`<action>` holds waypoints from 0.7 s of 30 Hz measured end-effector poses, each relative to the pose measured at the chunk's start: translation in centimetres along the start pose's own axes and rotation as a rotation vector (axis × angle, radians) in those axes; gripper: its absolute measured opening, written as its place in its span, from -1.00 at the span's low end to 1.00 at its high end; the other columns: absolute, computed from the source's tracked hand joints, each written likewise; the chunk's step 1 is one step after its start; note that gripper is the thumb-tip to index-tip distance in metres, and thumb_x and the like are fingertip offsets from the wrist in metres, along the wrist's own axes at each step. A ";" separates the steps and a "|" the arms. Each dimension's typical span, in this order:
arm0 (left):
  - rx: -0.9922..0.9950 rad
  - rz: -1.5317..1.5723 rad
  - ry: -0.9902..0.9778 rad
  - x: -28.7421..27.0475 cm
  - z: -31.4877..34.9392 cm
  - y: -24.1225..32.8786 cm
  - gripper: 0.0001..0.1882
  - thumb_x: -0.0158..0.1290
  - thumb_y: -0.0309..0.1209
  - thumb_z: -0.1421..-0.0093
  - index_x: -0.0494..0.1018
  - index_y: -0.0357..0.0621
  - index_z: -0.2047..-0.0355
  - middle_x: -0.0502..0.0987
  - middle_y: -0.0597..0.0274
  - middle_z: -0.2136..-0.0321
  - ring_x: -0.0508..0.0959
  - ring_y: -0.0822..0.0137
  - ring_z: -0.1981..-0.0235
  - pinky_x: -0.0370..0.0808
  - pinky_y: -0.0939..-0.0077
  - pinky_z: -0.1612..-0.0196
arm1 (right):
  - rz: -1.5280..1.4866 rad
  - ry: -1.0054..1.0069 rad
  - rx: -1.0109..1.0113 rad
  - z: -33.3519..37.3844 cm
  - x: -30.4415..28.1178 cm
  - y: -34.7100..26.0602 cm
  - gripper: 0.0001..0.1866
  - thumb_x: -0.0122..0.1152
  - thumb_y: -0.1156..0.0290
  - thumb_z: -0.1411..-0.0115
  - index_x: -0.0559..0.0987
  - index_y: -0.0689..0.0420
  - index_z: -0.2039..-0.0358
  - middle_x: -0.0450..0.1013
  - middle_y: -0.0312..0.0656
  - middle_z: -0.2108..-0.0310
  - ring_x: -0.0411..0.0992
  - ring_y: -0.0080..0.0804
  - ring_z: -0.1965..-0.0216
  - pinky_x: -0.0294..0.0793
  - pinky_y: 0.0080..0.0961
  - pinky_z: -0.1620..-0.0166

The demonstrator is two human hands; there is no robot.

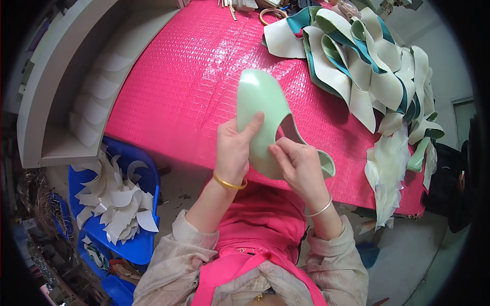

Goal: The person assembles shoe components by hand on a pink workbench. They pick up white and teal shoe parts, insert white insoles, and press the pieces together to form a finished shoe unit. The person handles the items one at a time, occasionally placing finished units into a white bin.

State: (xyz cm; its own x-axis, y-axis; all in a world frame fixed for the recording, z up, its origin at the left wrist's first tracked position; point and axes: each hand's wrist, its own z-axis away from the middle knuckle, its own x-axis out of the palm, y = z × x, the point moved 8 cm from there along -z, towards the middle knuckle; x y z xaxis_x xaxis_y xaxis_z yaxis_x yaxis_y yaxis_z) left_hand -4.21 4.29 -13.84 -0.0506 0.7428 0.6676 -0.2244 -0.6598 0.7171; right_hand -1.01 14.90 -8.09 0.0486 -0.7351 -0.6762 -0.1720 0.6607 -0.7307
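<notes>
A glossy mint-green shoe upper (259, 94) is held up over the near part of a pink-covered table (173, 102). Its rounded toe points away from me, and the opening faces right. My left hand (236, 145) grips its left side, thumb on the outer face and fingers hidden behind. With thumb and fingers closed, my right hand (300, 164) pinches the rim of the opening. The narrower back end sticks out beyond that hand to the right.
White shoe uppers (383, 86) with teal and green linings lie heaped at the right. Thin translucent sheets (385, 176) hang over the table's right edge. Left stands a grey shelf (46, 97) holding curved white pieces (92, 115); below, a blue chair (135, 252) carries white cut pieces (120, 204).
</notes>
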 end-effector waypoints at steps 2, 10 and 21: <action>0.002 0.011 -0.009 -0.6 -0.8 -0.4 -0.81 0.06 -0.41 -0.13 0.49 -0.32 0.34 0.54 0.24 0.46 0.50 0.51 0.50 0.42 0.65 0.44 | 0.039 0.003 -0.025 0.4 0.2 -0.3 -0.75 0.07 0.38 -0.11 0.33 0.19 0.64 0.26 0.00 0.74 0.32 -0.03 0.64 0.23 -0.23 0.57; -0.053 -0.146 -0.179 1.5 -2.3 -0.4 -0.77 0.05 -0.34 -0.15 0.49 -0.32 0.38 0.52 0.31 0.49 0.45 0.58 0.50 0.40 0.69 0.45 | -0.029 -0.087 0.074 3.2 0.1 1.1 -0.75 -0.01 0.33 -0.18 0.33 0.21 0.56 0.26 0.03 0.74 0.30 0.01 0.66 0.20 -0.22 0.59; 0.044 -0.325 -0.219 4.0 -5.3 0.6 -0.74 0.05 -0.32 -0.15 0.52 -0.33 0.46 0.51 0.32 0.60 0.42 0.62 0.63 0.34 0.73 0.61 | -0.010 0.167 0.150 0.6 -0.2 1.1 -0.66 -0.01 0.33 -0.19 0.32 0.25 0.66 0.22 0.09 0.75 0.25 0.04 0.70 0.12 -0.23 0.64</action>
State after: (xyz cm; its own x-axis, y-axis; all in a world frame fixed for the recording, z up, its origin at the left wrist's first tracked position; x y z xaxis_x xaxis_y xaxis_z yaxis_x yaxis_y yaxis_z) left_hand -9.69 7.49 -11.79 0.2258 0.8751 0.4281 -0.1525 -0.4023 0.9027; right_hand -0.65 15.83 -8.79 -0.1161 -0.7488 -0.6526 -0.0235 0.6589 -0.7518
